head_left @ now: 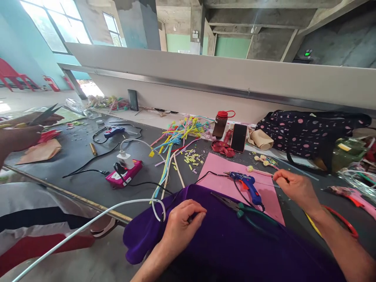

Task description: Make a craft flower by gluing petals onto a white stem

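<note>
My right hand [293,190] pinches a thin pink stem [263,171] with a pale yellow bobble at its far end, over the pink sheet [211,168]. My left hand [185,221] is closed above the purple cloth [223,239] on my lap, thumb and fingertips together; whatever it may hold is hidden. A blue glue gun [246,186] lies on the pink sheet between my hands. Needle-nose pliers [241,211] with green handles rest on the purple cloth. Several pale-headed stems [264,159] lie just beyond my right hand.
Colourful fuzzy stems [185,131] and cut bits [194,158] lie mid-table. A magenta power strip [125,174] has cords running from it. A bottle [221,123], a phone [239,137] and a patterned bag [308,131] stand behind. Left, another person's hands [28,133] hold scissors [44,116].
</note>
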`<state>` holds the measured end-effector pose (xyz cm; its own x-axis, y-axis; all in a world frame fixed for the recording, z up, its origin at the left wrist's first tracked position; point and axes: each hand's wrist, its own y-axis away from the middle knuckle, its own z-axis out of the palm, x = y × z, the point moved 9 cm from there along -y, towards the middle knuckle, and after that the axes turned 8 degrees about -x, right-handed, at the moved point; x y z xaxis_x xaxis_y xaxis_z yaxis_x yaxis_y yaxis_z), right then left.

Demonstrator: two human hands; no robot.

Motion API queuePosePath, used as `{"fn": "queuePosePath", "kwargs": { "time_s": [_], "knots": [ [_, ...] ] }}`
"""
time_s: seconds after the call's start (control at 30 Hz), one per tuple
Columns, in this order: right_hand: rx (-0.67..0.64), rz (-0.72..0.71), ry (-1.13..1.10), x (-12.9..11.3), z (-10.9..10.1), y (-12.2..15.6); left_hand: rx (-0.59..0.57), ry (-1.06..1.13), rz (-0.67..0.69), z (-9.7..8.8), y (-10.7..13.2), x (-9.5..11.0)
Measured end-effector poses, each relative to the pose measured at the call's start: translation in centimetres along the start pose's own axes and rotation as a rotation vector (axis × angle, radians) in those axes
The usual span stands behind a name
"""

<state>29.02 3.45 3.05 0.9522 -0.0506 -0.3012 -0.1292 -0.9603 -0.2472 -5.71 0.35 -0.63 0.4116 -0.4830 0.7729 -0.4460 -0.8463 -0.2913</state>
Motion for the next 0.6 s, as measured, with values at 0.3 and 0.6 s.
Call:
{"fn": "queuePosePath", "kwargs": {
  "time_s": [0.3, 0.6],
  "knots": [
    [-0.150, -0.023, -0.074, 1.9, 2.7, -0.7, -0.024, 0.003, -0.006, 0.3, 0.1, -0.1],
    [-0.250, -0.042, -0.073, 2.0, 2.3, -0.6, -0.058, -0.034, 0.006, 0.5, -0.1, -0.4]
  ]
}}
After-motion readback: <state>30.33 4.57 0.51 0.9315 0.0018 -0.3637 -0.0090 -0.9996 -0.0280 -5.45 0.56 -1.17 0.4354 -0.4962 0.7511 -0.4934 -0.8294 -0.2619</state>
